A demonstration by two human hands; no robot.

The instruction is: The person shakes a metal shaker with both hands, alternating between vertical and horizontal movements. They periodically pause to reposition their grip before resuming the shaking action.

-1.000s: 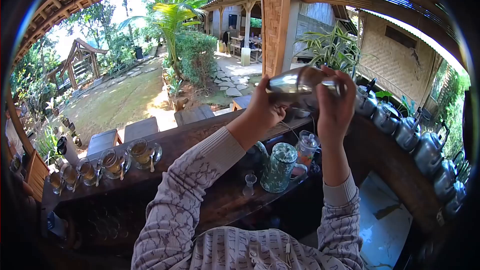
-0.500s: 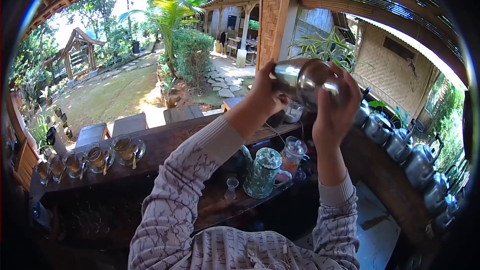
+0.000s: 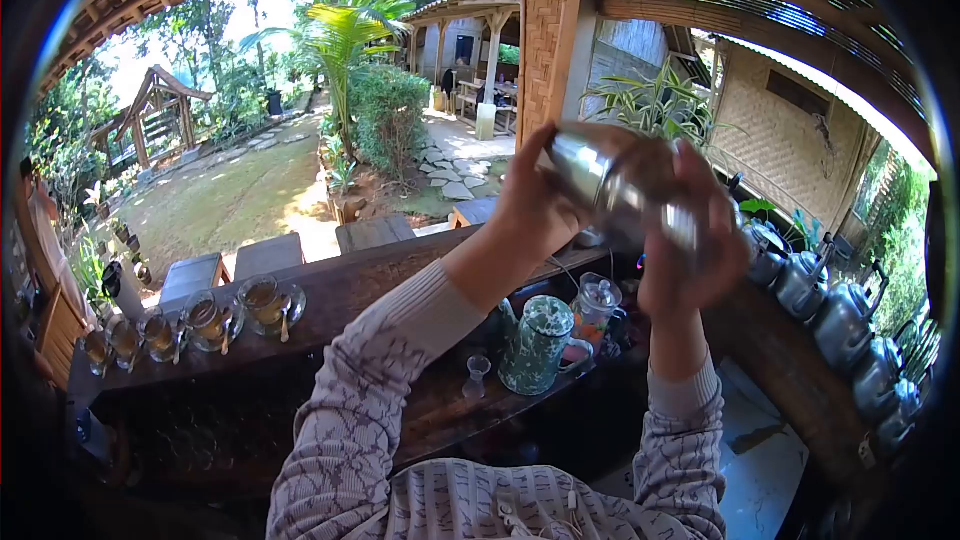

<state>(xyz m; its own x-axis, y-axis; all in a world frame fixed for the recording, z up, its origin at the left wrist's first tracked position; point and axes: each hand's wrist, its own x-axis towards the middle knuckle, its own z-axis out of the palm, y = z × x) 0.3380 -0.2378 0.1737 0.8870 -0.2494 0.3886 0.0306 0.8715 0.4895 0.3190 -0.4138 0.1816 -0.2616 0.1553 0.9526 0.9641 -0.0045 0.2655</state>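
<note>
A shiny metal cocktail shaker is held up at chest height in both hands, tilted down to the right and blurred by motion. My left hand grips its narrower left end. Around the wide right end curl the fingers of my right hand, smeared by movement. Below on the counter stand a green speckled enamel jug with a lid and a lidded glass jar with colourful contents. A small clear cup sits to the left of the jug.
Several glass cups of brownish drink with saucers and spoons line the wooden counter on the left. Metal kettles stand along the right side. Stools are beyond the counter, before a garden.
The shaker's right end has swung lower, with my right hand moving down and right. The whole view has shifted slightly.
</note>
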